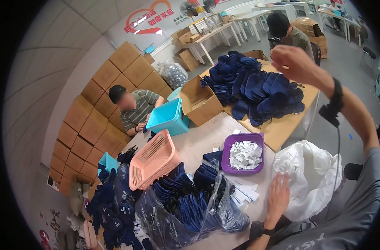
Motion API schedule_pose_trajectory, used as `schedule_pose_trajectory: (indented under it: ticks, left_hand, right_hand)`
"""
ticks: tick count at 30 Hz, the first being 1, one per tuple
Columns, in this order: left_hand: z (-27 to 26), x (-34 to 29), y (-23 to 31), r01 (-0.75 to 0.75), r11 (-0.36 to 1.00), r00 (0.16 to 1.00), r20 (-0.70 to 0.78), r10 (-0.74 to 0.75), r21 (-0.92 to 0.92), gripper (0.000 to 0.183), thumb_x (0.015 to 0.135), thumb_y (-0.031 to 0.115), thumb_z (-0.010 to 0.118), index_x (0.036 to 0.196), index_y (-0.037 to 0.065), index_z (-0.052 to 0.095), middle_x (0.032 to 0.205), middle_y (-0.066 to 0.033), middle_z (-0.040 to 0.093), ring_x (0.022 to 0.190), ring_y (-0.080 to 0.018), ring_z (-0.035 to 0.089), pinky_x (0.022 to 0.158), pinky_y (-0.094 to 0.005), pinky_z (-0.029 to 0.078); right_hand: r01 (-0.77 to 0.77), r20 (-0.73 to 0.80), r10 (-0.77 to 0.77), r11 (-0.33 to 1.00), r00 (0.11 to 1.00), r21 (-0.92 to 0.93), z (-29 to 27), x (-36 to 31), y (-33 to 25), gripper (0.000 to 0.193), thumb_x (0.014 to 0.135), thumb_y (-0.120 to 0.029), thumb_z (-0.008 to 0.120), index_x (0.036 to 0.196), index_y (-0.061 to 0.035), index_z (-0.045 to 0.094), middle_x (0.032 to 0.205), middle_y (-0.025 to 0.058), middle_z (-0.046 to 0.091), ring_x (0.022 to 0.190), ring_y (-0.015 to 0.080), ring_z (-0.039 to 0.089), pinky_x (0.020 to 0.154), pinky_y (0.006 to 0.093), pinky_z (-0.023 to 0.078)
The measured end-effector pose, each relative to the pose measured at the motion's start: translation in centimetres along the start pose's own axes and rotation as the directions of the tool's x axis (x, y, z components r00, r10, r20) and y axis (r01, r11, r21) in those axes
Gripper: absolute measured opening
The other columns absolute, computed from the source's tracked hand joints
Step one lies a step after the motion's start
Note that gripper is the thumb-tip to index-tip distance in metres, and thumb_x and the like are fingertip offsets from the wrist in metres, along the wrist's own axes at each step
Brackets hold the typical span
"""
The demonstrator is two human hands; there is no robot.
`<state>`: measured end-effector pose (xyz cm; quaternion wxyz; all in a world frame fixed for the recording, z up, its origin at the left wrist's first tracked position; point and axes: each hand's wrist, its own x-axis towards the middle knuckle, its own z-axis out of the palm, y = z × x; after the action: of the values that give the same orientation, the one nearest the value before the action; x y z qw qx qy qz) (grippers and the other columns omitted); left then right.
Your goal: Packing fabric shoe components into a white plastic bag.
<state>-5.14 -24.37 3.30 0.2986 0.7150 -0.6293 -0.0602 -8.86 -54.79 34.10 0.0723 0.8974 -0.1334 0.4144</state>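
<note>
My left hand lies flat at the right table edge, fingers stretched out, beside a large white sack. Raised at the upper right, my right hand has curled fingers; whatever they may hold is hidden. Below and left of it, a heap of navy, flat, rounded fabric pieces covers a wooden table. Nearer my left hand stands a purple basin full of small white slips. An open clear plastic bag holds several stacked navy pieces at the front.
A pink perforated basket, a turquoise bin and an open cardboard box stand across the table. One person sits at the left, another at the far side. Stacked cartons line the wall.
</note>
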Motion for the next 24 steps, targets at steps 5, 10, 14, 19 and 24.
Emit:
schedule_pose_trajectory:
  ticks: [5, 10, 14, 19, 24]
  left_hand:
    - [0.3, -0.2, -0.7, -0.008, 1.000, 1.000, -0.018, 0.008, -0.002, 0.065, 0.094, 0.021, 0.061, 0.155, 0.014, 0.038, 0.154, -0.0205, 0.040, 0.138, -0.0368, 0.042, 0.115, -0.0458, 0.034]
    - [0.2, 0.1, 0.0, 0.011, 1.000, 1.000, -0.001, -0.011, -0.019, 0.062, 0.094, 0.019, 0.059, 0.153, 0.015, 0.041, 0.153, -0.0181, 0.042, 0.140, -0.0360, 0.040, 0.115, -0.0454, 0.033]
    - [-1.2, -0.1, 0.0, 0.051, 0.998, 0.999, 0.003, -0.051, -0.021, 0.058, 0.093, 0.016, 0.058, 0.149, 0.012, 0.045, 0.151, -0.0201, 0.043, 0.139, -0.0375, 0.040, 0.116, -0.0462, 0.032]
    - [-0.9, 1.4, 0.2, 0.027, 1.000, 0.999, 0.030, -0.027, -0.012, 0.056, 0.093, 0.019, 0.060, 0.146, 0.007, 0.046, 0.150, -0.0222, 0.044, 0.138, -0.0389, 0.041, 0.116, -0.0470, 0.032]
    - [0.6, 2.9, -0.8, 0.060, 0.995, 0.998, -0.019, -0.059, 0.082, 0.054, 0.095, 0.029, 0.060, 0.144, 0.009, 0.050, 0.149, -0.0194, 0.046, 0.139, -0.0361, 0.041, 0.116, -0.0521, 0.030]
  right_hand:
    - [-0.289, 0.340, 0.225, 0.946, 0.913, 0.150, 9.5, -5.3, -0.2, 0.024, 0.087, -0.028, 0.070, 0.087, -0.0059, 0.061, 0.082, 0.0167, 0.065, 0.082, 0.0382, 0.065, 0.069, 0.0486, 0.051]
    - [-0.469, 0.777, 0.420, 0.864, 0.468, -0.185, 18.0, -10.8, -3.0, 0.070, 0.087, -0.061, 0.062, 0.117, 0.0027, 0.063, 0.114, 0.0268, 0.068, 0.103, 0.0432, 0.068, 0.087, 0.0494, 0.055]
    - [-0.701, 0.899, 0.284, 0.712, 0.334, 0.036, 22.5, -12.8, -5.1, 0.046, 0.088, -0.040, 0.060, 0.084, 0.0040, 0.072, 0.075, 0.0125, 0.073, 0.073, 0.0252, 0.074, 0.067, 0.0376, 0.057]
    - [-0.863, 0.882, 0.313, 0.472, 0.352, 0.177, 23.6, -14.9, -4.4, 0.030, 0.093, -0.028, 0.063, 0.091, 0.0008, 0.071, 0.076, 0.0112, 0.072, 0.070, 0.0179, 0.073, 0.060, 0.0316, 0.053]
    - [-0.907, 0.865, 0.273, 0.140, 0.420, 0.396, 21.3, -15.5, -4.0, 0.016, 0.092, -0.016, 0.064, 0.093, -0.0007, 0.067, 0.076, 0.0060, 0.071, 0.071, 0.0128, 0.073, 0.052, 0.0233, 0.042]
